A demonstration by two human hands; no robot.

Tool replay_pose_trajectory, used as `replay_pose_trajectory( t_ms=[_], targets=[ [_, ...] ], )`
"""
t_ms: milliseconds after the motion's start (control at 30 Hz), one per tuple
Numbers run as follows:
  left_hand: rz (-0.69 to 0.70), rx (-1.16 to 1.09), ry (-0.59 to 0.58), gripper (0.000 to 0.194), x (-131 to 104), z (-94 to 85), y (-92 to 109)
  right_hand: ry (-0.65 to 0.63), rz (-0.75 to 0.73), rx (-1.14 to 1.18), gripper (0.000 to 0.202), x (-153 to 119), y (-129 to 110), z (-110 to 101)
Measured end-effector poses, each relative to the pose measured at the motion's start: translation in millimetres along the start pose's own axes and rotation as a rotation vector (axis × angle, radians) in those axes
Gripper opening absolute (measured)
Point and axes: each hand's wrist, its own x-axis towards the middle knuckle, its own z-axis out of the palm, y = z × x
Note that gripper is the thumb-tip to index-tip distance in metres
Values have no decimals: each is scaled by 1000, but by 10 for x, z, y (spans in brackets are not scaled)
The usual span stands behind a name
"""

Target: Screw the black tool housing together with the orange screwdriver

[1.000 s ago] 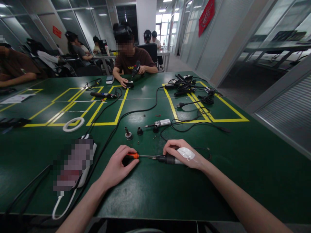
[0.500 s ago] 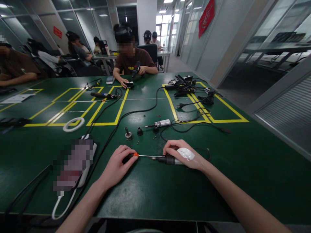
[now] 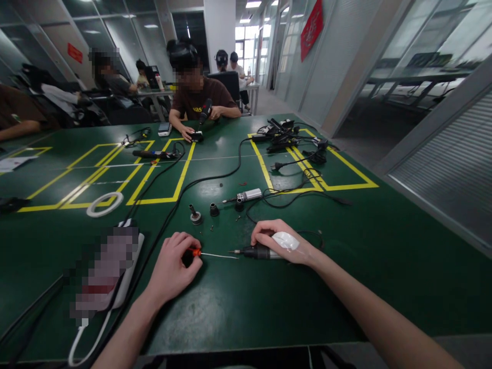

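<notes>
My left hand (image 3: 175, 264) grips the handle of a screwdriver (image 3: 219, 255), which is black with an orange-red collar. Its thin shaft points right, low over the table. My right hand (image 3: 282, 240) wraps around a corded electric screwdriver (image 3: 257, 251) with a black nose and silver body, its bit pointing left toward the hand screwdriver. A white patch covers the back of this hand. Beyond the hands lie a second silver electric screwdriver (image 3: 249, 195), black nose caps (image 3: 214, 209), a round metal part with a shaft (image 3: 196, 217) and a few tiny screws (image 3: 211, 228).
On the left lies a phone-shaped object (image 3: 105, 266), blurred out, with cables beside it. A white ring of tape (image 3: 90, 211) sits further back. Black tools and cords form a pile (image 3: 282, 136) at the back right. Across the table a person (image 3: 203, 97) holds a power tool.
My left hand has drawn the screwdriver left and its shaft tip has come away from the electric screwdriver's nose. My right hand keeps its hold. The whole view has shifted slightly.
</notes>
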Motion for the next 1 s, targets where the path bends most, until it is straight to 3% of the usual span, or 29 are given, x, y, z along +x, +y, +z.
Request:
replay_pose_trajectory(
  t_ms=[200,333,467,633,1000],
  targets=[
    [248,24,9,16,63,44,157,15,-11,78,19,23,40,39],
    [341,-132,-120,18,233,135,404,10,-5,141,16,30,35,44],
    [370,-254,-292,27,421,269,556,27,31,190,13,36,57,44],
    [285,-404,-346,20,530,368,517,27,23,186,12,34,71,42],
    [330,-420,-392,18,555,347,565,26,45,121,11,7,-40,8]
  ],
)
